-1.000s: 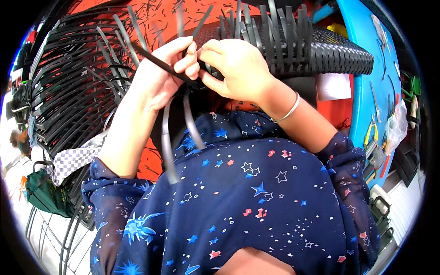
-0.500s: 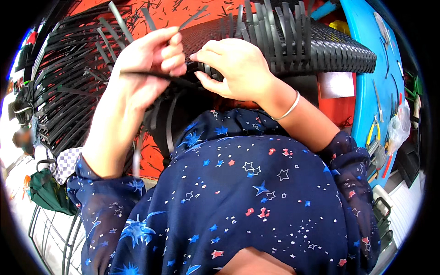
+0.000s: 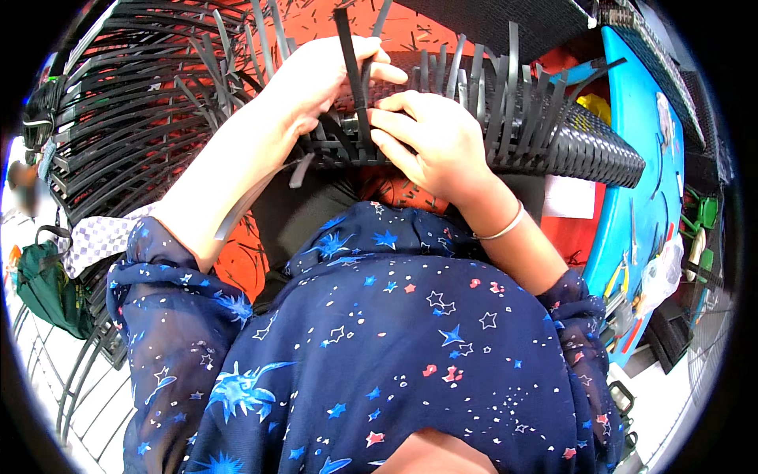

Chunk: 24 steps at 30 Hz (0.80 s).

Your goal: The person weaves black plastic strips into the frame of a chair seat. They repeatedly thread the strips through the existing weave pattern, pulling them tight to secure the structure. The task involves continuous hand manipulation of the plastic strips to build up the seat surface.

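Note:
A black woven plastic-strip piece (image 3: pixel 584 150) lies across in front of me, with loose strip ends standing up along it. My right hand (image 3: pixel 434 142) pinches at the foot of a wide upright black strip (image 3: pixel 350 67), thumb and fingertips against the weave. Just left of it, my left hand (image 3: pixel 335 75) reaches behind that strip, fingers bent and spread, thumb apart and low by the woven edge. A thinner strip runs up past its fingers; whether they touch it is unclear. Another strip end (image 3: pixel 301 171) hangs below the left wrist.
Curved rows of black strips (image 3: pixel 110 142) fill the left side. Strip scraps lie on the red surface (image 3: pixel 316 24). At right, a blue table (image 3: pixel 632 213) carries yellow-handled pliers (image 3: pixel 620 272) and a clear plastic bag (image 3: pixel 662 272). A green bag (image 3: pixel 51 288) is at lower left.
My left hand has moved right and up, its fist loosening. My right hand has shifted right and down to the upright strip. The woven piece sits lower in view.

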Motion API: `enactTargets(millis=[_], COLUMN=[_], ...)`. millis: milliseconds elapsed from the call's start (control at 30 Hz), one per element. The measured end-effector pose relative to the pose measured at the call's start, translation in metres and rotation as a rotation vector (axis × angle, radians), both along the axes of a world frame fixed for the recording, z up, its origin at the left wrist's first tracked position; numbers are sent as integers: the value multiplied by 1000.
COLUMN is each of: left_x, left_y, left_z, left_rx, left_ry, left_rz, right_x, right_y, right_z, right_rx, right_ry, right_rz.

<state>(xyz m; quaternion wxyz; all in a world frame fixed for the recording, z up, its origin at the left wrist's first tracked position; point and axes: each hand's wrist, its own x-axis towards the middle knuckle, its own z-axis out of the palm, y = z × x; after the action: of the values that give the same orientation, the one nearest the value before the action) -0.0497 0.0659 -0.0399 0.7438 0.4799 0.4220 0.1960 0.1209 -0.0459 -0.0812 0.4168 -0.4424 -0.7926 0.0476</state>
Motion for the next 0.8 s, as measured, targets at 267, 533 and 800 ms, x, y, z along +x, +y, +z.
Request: enactTargets(millis=[267,533,800], left_x=[-28,-52,-26], left_y=[-20,-77,-61], left_z=[8,27,30], left_rx=[846,1348,1035], left_ry=[262,429,241], left_rz=[113,-159,-412], right_x=[-3,-1,7], right_y=[3,4,1], right_z=[0,-6,-5], right_rx=[81,96,10], right_ry=[33,71,76], right_rz=[-12,-2,5])
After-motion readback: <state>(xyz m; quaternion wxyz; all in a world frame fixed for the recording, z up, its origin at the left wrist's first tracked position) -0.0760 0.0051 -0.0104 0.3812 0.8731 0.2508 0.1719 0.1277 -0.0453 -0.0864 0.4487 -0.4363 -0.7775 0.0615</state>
